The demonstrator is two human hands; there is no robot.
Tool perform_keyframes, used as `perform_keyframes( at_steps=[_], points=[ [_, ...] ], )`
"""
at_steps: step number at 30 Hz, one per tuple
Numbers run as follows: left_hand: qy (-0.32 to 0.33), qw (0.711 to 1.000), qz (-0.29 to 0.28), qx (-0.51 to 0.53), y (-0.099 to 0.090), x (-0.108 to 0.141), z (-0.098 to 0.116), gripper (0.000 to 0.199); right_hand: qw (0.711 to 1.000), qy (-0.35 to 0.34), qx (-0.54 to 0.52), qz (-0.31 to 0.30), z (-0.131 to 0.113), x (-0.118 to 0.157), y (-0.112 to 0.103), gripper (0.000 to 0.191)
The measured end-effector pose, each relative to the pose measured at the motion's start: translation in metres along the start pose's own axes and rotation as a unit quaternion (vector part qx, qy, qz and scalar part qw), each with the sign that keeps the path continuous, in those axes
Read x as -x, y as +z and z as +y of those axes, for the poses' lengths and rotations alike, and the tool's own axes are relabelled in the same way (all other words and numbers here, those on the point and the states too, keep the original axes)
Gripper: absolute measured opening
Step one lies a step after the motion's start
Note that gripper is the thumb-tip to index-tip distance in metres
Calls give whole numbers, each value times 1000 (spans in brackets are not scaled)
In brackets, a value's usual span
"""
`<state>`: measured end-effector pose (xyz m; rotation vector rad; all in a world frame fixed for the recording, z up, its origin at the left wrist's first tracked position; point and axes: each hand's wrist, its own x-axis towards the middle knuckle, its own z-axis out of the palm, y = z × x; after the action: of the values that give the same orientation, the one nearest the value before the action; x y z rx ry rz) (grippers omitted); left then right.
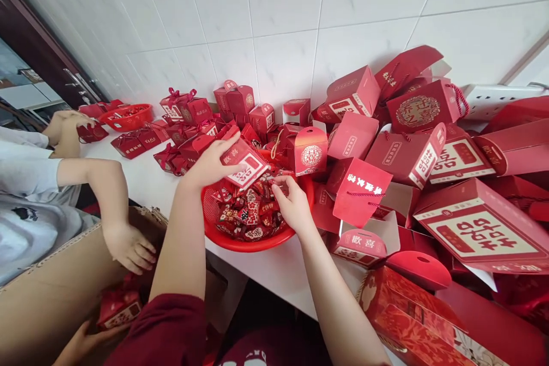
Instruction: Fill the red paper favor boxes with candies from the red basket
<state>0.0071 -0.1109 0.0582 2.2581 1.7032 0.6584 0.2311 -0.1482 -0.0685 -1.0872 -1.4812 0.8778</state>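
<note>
My left hand (212,161) grips a small red gift box (245,164) with white panels and gold-and-red lettering, tilted above a red plastic basket (251,246). Wrapped candies (251,211) in red, black and white wrappers fill the basket. Just right of the box, my right hand (295,206) is closed in a pinch over the candies. A small red wrapped candy shows at its fingertips, mostly hidden by them. Another red box (309,151) with a round gold emblem stands at the basket's back right rim.
Many red gift boxes (476,229) are heaped on the right, near a white power strip (493,106). Ribboned boxes (184,106) stand along the tiled wall, with a second red basket (128,120) farther left. At left, other people's hands (126,243) reach around a cardboard carton (55,303).
</note>
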Motion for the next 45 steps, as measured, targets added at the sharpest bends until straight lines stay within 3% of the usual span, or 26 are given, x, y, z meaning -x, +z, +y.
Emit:
perform_keyframes(
  at_steps=[2,4,8,12,16,20,24,27,30,35,41,45],
  points=[
    [48,998,-11,-30,-10,-26,-5,93,1000,-1,-9,-2,1,0,0,25],
    [69,993,-73,-59,-11,-55,-11,95,1000,-3,-18,-8,1,0,1,25],
    [50,966,-203,-152,12,-99,-23,100,999,-5,-32,-26,1,-1,1,23],
    [32,951,-229,-204,34,-112,-32,111,998,3,-37,-43,0,-2,3,21],
    [23,950,-243,-192,34,-113,-36,119,998,14,-13,-66,-2,-1,3,19],
    [30,964,-223,-144,13,-115,-41,115,997,12,-9,-71,-5,2,1,20],
    [1,978,-208,-25,-18,-117,-43,110,998,12,-11,-63,-7,2,2,20],
    [12,991,-136,17,-38,-124,-41,113,998,5,8,-57,-10,4,2,20],
    [48,997,-56,-6,-53,-140,-41,115,997,-41,66,-24,-15,13,-1,20],
    [90,990,-14,-111,-59,-184,-43,121,985,-120,125,-14,-12,39,-3,18],
    [138,949,21,-283,-50,-252,-26,109,973,-154,170,-19,-5,47,-1,17],
    [152,935,-47,-317,-55,-307,-19,113,974,-168,149,-16,-2,43,2,19]
  ],
)
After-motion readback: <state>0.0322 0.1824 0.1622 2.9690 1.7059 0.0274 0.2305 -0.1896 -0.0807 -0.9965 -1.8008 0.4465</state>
